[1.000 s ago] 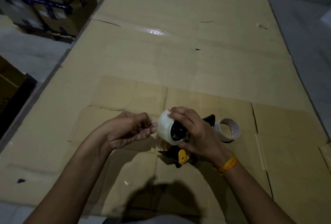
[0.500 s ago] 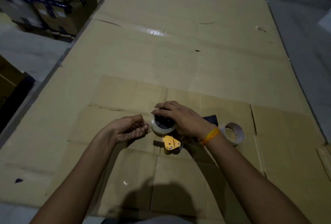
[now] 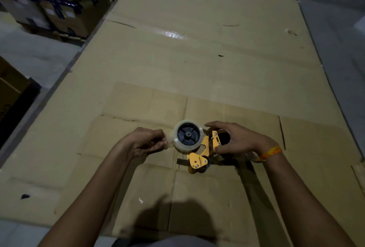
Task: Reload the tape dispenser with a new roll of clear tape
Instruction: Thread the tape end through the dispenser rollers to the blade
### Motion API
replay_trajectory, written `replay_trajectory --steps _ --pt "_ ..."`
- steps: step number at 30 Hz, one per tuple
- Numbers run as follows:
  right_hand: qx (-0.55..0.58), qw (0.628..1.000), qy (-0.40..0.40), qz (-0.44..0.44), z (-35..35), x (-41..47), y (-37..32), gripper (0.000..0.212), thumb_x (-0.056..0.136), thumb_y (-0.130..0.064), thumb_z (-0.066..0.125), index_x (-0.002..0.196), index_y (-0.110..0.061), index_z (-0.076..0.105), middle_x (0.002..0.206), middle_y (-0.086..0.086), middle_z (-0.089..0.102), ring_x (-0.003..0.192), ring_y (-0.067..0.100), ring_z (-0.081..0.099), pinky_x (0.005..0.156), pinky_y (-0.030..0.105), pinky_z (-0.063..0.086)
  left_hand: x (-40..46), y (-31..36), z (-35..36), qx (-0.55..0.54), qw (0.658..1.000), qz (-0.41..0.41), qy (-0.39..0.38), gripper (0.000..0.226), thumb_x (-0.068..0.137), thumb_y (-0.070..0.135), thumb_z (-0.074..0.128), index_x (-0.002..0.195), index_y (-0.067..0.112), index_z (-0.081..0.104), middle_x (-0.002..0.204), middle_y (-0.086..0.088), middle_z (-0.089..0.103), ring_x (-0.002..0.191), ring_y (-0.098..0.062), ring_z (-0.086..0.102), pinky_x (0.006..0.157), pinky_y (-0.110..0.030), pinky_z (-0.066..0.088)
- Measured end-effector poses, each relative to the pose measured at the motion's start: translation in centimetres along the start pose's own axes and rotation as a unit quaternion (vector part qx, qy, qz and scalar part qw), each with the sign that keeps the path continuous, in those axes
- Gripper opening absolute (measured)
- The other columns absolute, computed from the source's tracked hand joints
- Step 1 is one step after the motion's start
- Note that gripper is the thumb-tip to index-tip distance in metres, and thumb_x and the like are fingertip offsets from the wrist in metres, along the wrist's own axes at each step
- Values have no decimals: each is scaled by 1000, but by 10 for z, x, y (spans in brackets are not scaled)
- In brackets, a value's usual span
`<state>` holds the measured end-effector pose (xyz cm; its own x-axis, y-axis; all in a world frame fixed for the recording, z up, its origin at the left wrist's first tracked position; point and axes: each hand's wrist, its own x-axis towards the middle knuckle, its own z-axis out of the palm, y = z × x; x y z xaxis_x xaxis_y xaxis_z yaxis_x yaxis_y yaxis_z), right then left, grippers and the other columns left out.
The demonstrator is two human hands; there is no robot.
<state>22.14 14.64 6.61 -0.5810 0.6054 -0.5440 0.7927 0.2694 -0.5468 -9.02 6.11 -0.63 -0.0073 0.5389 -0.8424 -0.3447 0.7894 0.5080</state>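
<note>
Though dim, clear roll (image 3: 188, 138) on dispenser (image 3: 203, 153)

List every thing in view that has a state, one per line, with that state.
Clear tape roll: seated on the dispenser's black hub.
Tape dispenser: lying on its side on the cardboard sheet.
Left hand: fingers pinched at the roll's left edge, apparently on the tape end.
Right hand: holding the dispenser's handle end.
Stacked boxes: closed, strapped.
</note>
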Motion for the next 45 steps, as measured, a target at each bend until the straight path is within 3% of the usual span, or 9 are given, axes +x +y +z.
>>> replay_trajectory --steps 9,12,17,23,26,31,34,38,45 --pt "-136 988 67 -8 11 4 14 40 82 -25 86 121 -28 74 111 -7 77 100 16 71 90 47 61 -9 -9 10 -20 992 106 58 19 88 -18 76 93 -11 59 85 -52 66 73 -48 79 55 -39 67" --pt "-157 983 97 -8 19 6 18 31 81 -35 82 111 -30 76 100 -7 77 90 17 71 79 47 61 -17 -7 11 -46 994 86 54 28 88 -19 77 89 -4 53 72 -41 70 87 -55 78 51 -38 67" --pt "-172 979 108 33 34 0 16 34 65 -48 83 91 -27 74 79 -8 72 70 13 66 65 44 60 -24 -7 15 -42 992 92 75 42 87 -21 76 83 8 47 64 -35 70 77 -47 80 55 -45 68" --pt "-127 982 121 63 62 -14 20 34 58 -52 76 80 -26 72 69 -8 68 62 7 62 58 45 59 -28 7 10 45 995 76 46 27 94 -14 72 69 -10 65 72 -32 75 57 -27 79 46 -30 64" --pt "-109 983 128 72 73 -24 25 34 62 -51 76 87 -28 76 73 -9 73 64 6 66 59 46 61 -25 14 2 87 995 50 14 31 97 -12 69 66 -9 67 89 -40 75 71 -32 81 65 -39 69" --pt "-102 984 116 85 82 -37 26 36 60 -48 77 89 -27 77 76 -8 74 65 7 66 59 46 60 -17 20 -4 146 988 35 -40 30 98 -17 61 70 -11 67 85 -36 71 57 -26 79 49 -21 62" --pt "-74 989 91 88 84 -47 20 36 63 -45 81 94 -29 73 85 -8 75 74 8 69 68 49 62 -17 23 -3 185 982 29 -39 14 99 -12 63 87 -11 68 72 -28 73 64 -26 80 62 -27 68" --pt "-57 993 4 100 60 -57 3 63 69 -39 92 123 -32 61 115 -12 66 101 11 67 87 38 63 -18 22 -3 217 974 51 -32 26 97 -10 68 71 -9 67 84 -33 76 75 -29 83 81 -36 66" --pt "-102 979 172 -26 39 -25 -51 58 92 -39 79 145 -27 57 144 -3 55 135 16 47 108 36 49 -17 16 -3 176 979 103 -13 16 96 -17 66 109 -8 65 88 -31 74 64 -27 79 62 -31 67"
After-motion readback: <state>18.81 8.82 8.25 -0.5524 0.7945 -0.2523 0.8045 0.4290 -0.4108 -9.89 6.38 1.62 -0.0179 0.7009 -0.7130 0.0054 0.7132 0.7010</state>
